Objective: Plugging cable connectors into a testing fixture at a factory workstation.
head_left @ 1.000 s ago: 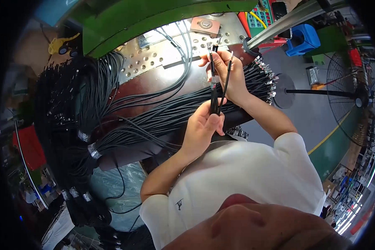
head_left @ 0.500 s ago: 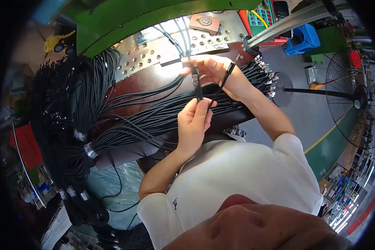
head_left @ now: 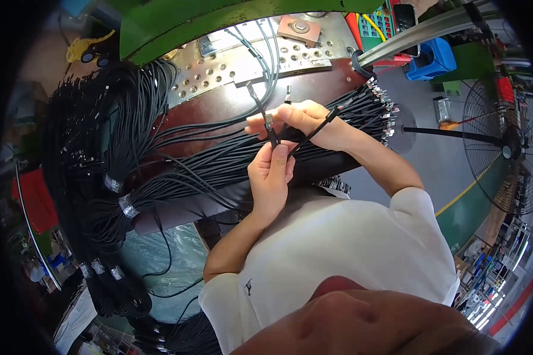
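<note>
A grey workshop floor (head_left: 423, 148) is carrying a black wire-caged fan (head_left: 503, 151). Bundled black cables (head_left: 177, 171) are lying across the dark red bench top (head_left: 219, 106). Both the left hand (head_left: 272, 177) and right hand (head_left: 305, 121) are pinching 1 thin black metal-tipped cable (head_left: 271, 131) above the bench's middle.

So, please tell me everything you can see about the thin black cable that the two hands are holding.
The thin black cable looks rubber-coated, with a small metal end piece near the fingers. It rises from the pinch of the left hand and the right hand, curving up toward the perforated metal plate. Another black strand runs out past the right hand. It is held above the big cable bundle, not lying on it.
</note>
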Demonstrator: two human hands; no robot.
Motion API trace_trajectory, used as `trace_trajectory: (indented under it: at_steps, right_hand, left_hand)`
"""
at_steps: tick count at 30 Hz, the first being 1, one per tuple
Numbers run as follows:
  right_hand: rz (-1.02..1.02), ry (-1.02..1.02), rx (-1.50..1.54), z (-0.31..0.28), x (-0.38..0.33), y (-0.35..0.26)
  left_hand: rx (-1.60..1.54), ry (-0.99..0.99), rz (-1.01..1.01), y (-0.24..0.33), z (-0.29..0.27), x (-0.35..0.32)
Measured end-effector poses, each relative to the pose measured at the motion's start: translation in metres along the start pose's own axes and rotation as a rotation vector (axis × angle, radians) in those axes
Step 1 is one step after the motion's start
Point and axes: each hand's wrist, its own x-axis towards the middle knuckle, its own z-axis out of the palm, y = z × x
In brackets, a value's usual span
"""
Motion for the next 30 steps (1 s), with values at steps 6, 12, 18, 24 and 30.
trace_trajectory:
  at_steps: [6, 12, 18, 24, 30]
  right_hand:
    - [-0.037, -0.064, -0.064, 0.002, -0.001, -0.003]
    - [-0.071, -0.258, -0.452, -0.020, 0.005, 0.003]
    - [-0.500, 0.485, -1.348, -0.091, 0.040, 0.028]
    - [-0.426, 0.179, -1.137, -0.086, 0.007, 0.035]
    - [0.027, 0.202, -0.205, -0.030, -0.014, -0.002]
  left_hand:
    - [0.007, -0.051, -0.028, 0.002, -0.001, -0.001]
    - [-0.012, -0.087, 0.020, 0.004, -0.010, -0.003]
    - [-0.097, -0.010, -0.024, 0.009, -0.007, -0.002]
    - [-0.097, -0.014, -0.073, 0.005, -0.006, -0.009]
    - [0.031, 0.008, -0.016, -0.003, 0.000, -0.009]
